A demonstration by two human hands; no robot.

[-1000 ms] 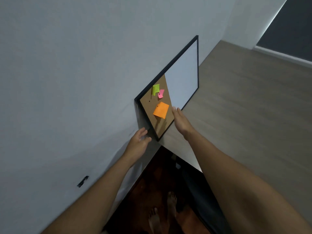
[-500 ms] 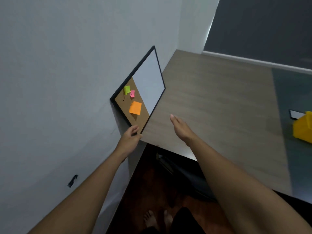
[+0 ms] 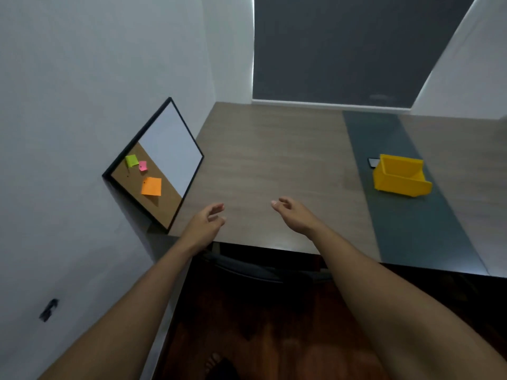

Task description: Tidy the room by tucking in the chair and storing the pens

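My left hand [image 3: 204, 224] and my right hand [image 3: 295, 215] hover over the near edge of the wooden desk [image 3: 274, 160], both with loose, spread fingers and nothing in them. Below them the dark back of a chair [image 3: 247, 267] shows under the desk's front edge. A yellow plastic bin [image 3: 400, 178] stands on a dark strip of the desk at the right. No pens are in sight.
A black-framed board [image 3: 164, 163], half cork and half whiteboard, with green, pink and orange sticky notes, leans against the left wall. A dark phone-like object [image 3: 373, 162] lies behind the bin. A dark window blind [image 3: 343, 48] is at the back; my bare foot [image 3: 216, 364] stands on the wooden floor.
The view has swung right, bringing the yellow bin into sight. My left hand has left the board's corner, and both hands have moved right to the desk's near edge.
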